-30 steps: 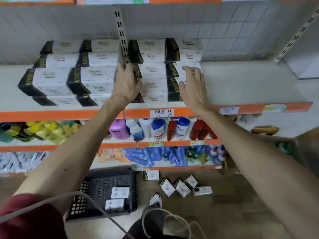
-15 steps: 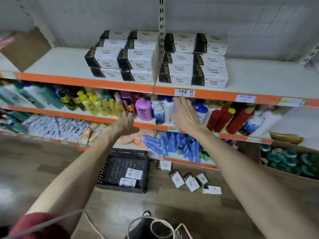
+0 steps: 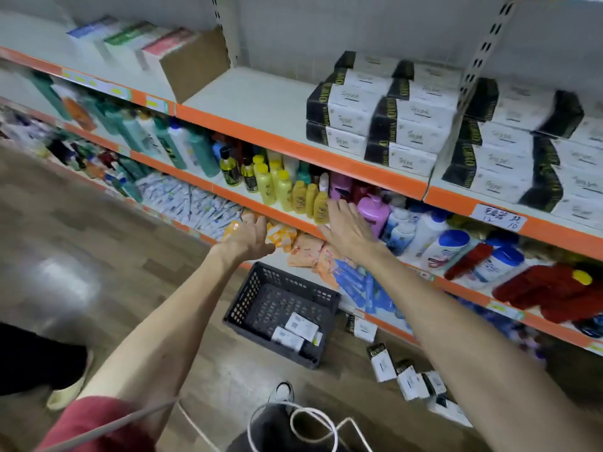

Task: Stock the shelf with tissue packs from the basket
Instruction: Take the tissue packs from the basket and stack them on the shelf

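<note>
Both empty, the left hand (image 3: 249,234) and right hand (image 3: 346,227) hang above the black basket (image 3: 261,313) holding 2 tissue packs (image 3: 295,331); stacked packs (image 3: 388,119) fill the shelf (image 3: 261,102).

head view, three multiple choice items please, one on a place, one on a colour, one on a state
1. Where does the basket stand?
A. on the floor
B. on the top shelf
C. on a chair

2. What colour are the shelf edges?
A. blue
B. orange
C. green

3. How are the left hand and the right hand?
A. both empty, fingers relaxed
B. each grips a pack
C. both grip one bottle

Key:
1 A, the basket sits on the wood floor, below both hands.
2 B, every front strip is orange.
3 A, neither hand holds anything.
</note>
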